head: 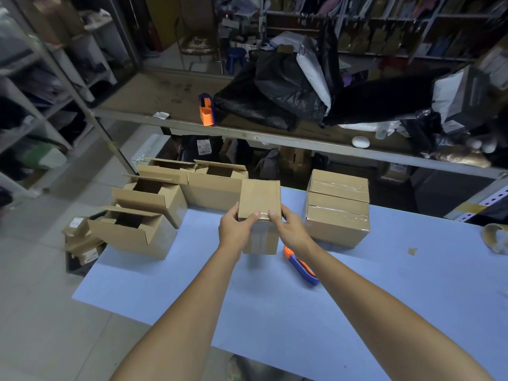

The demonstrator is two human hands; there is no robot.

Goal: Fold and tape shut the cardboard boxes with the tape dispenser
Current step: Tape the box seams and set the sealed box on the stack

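Box (259, 199) is dead centre, caught between both grips. The left grip (235, 226) is clasped round its left side and the right grip (291, 226) round its right side, thumbs hooked over the near top edge. So both are grasping the same box and neither is free. The top flaps are down, and there's shiny tape over that near edge, running down the front face. It looks sealed on this side, I'd say. It seems to stand on end with the long axis up and down. I honestly can't tell if the bottom touches the table (275, 312) or hangs just off it.

The relation that matters is that the box sits straight ahead of both grips, evenly shared, so neither is nearer it. What differs is the surroundings. The dispenser (301, 266) lies flat on the table just behind the right grip, tucked by that wrist, so that's the one to let go if more tape is needed. The stack (338, 210) of taped boxes is just right of the right grip, so a finished box would go that way with a short sideways shift. The open boxes (143, 229) wait left of and beyond the left grip, flaps up, not yet done.

A tape roll (497, 239) sits far off right, well apart. My guess is this box is about finished and gets flipped or parked next.
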